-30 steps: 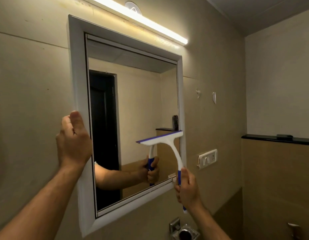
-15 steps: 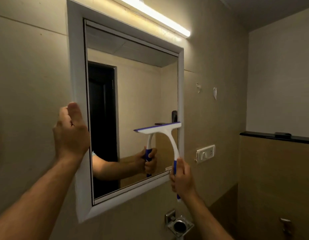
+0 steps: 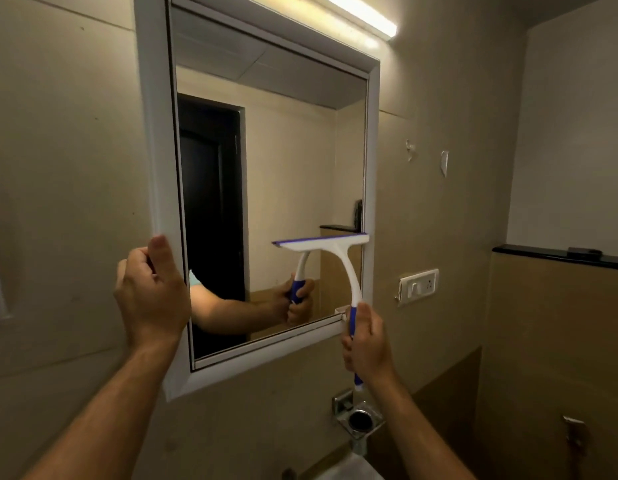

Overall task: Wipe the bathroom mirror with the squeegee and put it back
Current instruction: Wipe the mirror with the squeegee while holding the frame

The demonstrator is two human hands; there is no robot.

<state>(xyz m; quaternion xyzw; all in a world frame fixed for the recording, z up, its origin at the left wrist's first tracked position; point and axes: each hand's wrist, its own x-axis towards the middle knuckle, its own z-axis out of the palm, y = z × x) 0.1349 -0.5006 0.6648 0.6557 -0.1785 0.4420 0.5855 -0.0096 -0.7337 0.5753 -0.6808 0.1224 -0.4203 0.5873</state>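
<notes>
The white-framed mirror [image 3: 155,133] hangs on the beige wall. My left hand [image 3: 151,292] grips the frame's left edge near its lower half, thumb on the front. My right hand [image 3: 366,344] is curled round the blue handle of the white squeegee [image 3: 338,254]. Its blade lies level against the glass at the lower right, one end over the right frame. The glass reflects my hand and the squeegee.
A lit tube light [image 3: 359,12] runs above the mirror. On the wall to the right are a switch plate [image 3: 418,285] and a black ledge [image 3: 557,254]. Below the mirror sits a chrome holder [image 3: 359,417], with a white basin edge under it.
The view has tilted down and drawn closer, so the mirror sits higher in frame. Both hands keep their grips and the blade stays at about the same place on the glass.
</notes>
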